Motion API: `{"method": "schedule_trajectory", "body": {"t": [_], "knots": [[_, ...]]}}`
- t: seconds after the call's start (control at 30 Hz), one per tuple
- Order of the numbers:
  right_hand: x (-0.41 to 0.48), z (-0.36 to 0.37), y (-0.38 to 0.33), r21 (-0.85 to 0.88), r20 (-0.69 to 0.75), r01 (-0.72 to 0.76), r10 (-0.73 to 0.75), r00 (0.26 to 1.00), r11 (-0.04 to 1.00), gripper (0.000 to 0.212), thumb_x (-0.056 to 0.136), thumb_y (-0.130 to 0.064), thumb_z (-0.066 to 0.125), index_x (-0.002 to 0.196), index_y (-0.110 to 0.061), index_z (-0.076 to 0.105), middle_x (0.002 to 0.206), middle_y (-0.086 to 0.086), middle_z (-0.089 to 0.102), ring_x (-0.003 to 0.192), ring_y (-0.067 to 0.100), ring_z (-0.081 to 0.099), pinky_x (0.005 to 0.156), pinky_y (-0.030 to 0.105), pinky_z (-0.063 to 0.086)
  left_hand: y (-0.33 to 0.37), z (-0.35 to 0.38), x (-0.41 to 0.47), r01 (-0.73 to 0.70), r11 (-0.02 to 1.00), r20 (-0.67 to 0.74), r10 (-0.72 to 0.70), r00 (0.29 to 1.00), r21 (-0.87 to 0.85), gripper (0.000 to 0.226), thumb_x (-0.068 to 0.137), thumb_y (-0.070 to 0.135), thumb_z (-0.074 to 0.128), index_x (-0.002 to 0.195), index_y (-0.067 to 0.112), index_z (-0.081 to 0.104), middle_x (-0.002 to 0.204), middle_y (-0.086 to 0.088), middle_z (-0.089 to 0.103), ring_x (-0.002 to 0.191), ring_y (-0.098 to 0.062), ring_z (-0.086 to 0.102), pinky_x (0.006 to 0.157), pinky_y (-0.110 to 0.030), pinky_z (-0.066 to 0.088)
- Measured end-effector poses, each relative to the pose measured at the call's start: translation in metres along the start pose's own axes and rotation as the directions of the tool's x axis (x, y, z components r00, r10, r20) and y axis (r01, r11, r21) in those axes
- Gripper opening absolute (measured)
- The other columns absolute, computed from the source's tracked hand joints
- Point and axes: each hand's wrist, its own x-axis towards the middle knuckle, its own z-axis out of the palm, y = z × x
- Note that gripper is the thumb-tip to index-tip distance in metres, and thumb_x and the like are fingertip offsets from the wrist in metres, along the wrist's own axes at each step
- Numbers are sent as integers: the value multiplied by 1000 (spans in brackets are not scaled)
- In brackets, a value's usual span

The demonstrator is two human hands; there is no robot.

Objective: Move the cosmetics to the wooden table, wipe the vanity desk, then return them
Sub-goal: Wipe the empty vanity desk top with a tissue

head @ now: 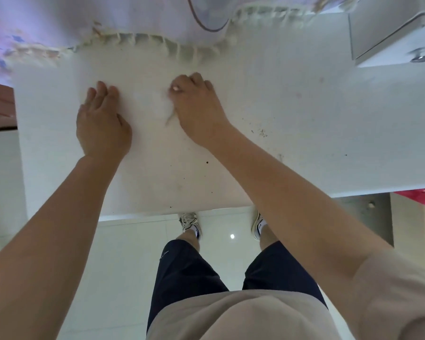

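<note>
White speckled desk [292, 123], left hand [101, 121] flat, right hand [194, 104] clutching crumpled soft tissue [157, 104]

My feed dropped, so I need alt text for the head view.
The right hand grips a bunched white tissue on the white vanity desk, while the left hand lies flat beside it. Dark specks dot the desk to the right.
</note>
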Motion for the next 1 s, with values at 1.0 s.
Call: {"method": "schedule_trajectory", "body": {"t": [1.0], "knots": [[-187,-45,176,189,-173,-768,790,588,612,52,94,-12,41,146,-10,43,125,19,47,108,38,49,87,44,46,60,4,-70,-81,996,-146,74,986,-43,46,73,-5,36,112,2,57,107,-28,62,88,-54,61,65,-55,53]]}}
